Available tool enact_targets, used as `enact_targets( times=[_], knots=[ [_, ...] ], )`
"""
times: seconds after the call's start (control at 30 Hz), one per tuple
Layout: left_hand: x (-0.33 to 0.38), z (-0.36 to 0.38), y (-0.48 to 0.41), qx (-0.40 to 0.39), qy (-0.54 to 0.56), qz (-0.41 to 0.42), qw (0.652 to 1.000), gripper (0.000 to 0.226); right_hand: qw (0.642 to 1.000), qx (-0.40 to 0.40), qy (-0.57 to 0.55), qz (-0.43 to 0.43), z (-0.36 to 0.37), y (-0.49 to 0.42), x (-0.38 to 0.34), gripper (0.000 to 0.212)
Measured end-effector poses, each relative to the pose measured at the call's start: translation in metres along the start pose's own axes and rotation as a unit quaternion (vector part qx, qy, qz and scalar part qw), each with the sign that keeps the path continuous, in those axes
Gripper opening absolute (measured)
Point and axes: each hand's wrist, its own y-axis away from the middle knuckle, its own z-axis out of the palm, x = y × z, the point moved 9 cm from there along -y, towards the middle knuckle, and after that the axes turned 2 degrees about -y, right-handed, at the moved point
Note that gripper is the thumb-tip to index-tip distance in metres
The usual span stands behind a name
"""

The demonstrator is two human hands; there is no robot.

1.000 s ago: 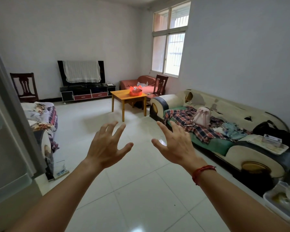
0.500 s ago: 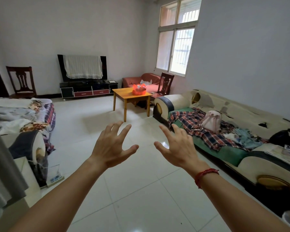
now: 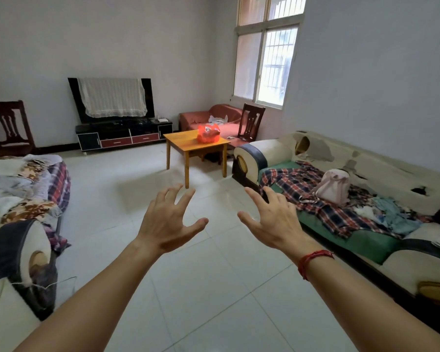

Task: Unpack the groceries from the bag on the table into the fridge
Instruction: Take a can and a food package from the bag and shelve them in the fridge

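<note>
Fingers spread wide and holding nothing on both the left hand and the right hand low in the frame, while the red bag sits full on the table far up the middle, so unpacking has not begun

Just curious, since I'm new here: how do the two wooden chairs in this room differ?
The chair on the left stands alone against the back wall, partly cut off by the picture's edge. The chair by the window stands close beside the orange table and the red sofa, turned at an angle. Both are dark wood with carved, slatted backs.
</note>
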Motion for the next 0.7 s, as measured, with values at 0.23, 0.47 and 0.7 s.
enact_targets(
  times=[0.23,0.47,0.7],
  knots=[
    [-0.033,0.068,-0.105,0.000,0.008,-0.001,1.000,0.085,1.000,-0.004,-0.009,0.000,0.041,-0.121,0.034,0.069],
    [-0.064,0.141,-0.245,-0.018,-0.001,-0.021,1.000,0.086,1.000,-0.017,-0.010,-0.009,0.089,-0.277,0.087,0.070],
    [-0.105,0.197,-0.366,-0.025,-0.006,-0.043,0.999,0.085,0.999,-0.025,-0.025,-0.016,0.122,-0.415,0.119,0.069]
  ],
)
